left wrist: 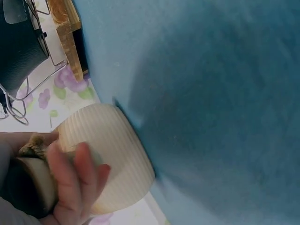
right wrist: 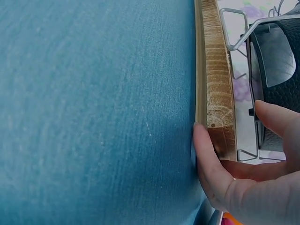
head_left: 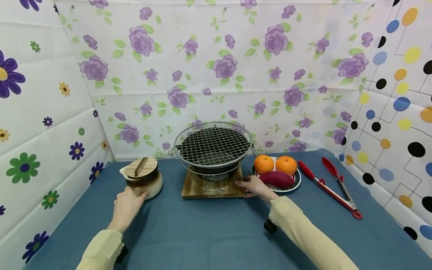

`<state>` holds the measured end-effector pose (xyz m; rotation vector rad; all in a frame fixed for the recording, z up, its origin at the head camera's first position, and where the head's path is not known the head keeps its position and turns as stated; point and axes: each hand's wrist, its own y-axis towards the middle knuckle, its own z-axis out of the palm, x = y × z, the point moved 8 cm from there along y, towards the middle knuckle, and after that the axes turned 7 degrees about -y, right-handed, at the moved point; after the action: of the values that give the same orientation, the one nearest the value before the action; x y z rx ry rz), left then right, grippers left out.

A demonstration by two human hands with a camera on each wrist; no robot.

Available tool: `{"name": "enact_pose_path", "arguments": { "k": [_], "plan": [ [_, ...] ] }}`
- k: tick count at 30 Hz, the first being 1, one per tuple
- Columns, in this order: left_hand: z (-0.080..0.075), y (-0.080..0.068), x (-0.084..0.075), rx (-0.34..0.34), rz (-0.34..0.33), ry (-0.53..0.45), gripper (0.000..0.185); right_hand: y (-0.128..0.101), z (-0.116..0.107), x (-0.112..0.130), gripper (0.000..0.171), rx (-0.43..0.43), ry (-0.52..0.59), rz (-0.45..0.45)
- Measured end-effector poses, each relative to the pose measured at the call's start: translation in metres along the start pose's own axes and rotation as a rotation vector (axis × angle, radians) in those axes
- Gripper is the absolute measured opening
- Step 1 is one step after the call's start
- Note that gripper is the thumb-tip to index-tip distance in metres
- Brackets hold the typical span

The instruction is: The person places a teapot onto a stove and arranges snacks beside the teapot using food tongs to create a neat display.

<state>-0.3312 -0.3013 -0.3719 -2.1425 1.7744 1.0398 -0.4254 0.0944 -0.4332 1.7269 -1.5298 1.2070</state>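
Our left hand (head_left: 126,204) curls its fingers (left wrist: 77,180) round the near side of the ribbed cream pot (head_left: 143,182), which sits at the left of the blue cloth (head_left: 202,232) with its wooden lid (head_left: 141,167) on. Our right hand (head_left: 253,186) takes the near right corner of the wooden board (head_left: 212,187): the fingers (right wrist: 208,164) lie under or against its edge and the thumb (right wrist: 279,119) arches over the top, so the corner is pinched between them. On the board stands the black grill bowl (head_left: 212,157) in its wire stand, with the round mesh grate (head_left: 212,144) across the top.

Just right of the board, nearly touching our right wrist, is a plate (head_left: 297,182) with two oranges (head_left: 264,164) and a purple sweet potato (head_left: 276,179). Red tongs (head_left: 332,187) lie further right, well apart from the plate. Between pot and board the cloth is bare, and the whole near half of the table is open cloth too. The flowered backdrop (head_left: 216,67) stands close behind the grill.

The left wrist view shows the pot's ribbing (left wrist: 112,150) and its base meeting the cloth, which the head view cannot; it is blurred, so we cannot say how firmly the hand grips. The right wrist view shows the board's scorched edge grain (right wrist: 218,89) and the stand's wire legs (right wrist: 234,33), hidden from above.
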Motion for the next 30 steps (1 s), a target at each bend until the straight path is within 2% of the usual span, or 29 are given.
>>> {"name": "enact_pose_path", "arguments": {
  "k": [5,14,20,30],
  "plan": [
    [-0.002,0.0,-0.001,-0.046,0.011,-0.034,0.025,-0.002,-0.001,0.001,0.063,-0.002,-0.014,-0.003],
    [-0.011,-0.001,0.0,-0.147,0.091,-0.045,0.026,0.003,-0.001,0.0,0.055,-0.035,-0.047,0.011],
    [-0.013,0.001,0.005,-0.153,0.106,-0.055,0.022,0.005,0.0,-0.002,0.043,-0.07,-0.088,-0.018],
    [-0.019,0.005,0.005,-0.143,0.174,-0.055,0.019,0.005,-0.001,0.002,0.04,-0.09,-0.112,-0.045]
  ]
}}
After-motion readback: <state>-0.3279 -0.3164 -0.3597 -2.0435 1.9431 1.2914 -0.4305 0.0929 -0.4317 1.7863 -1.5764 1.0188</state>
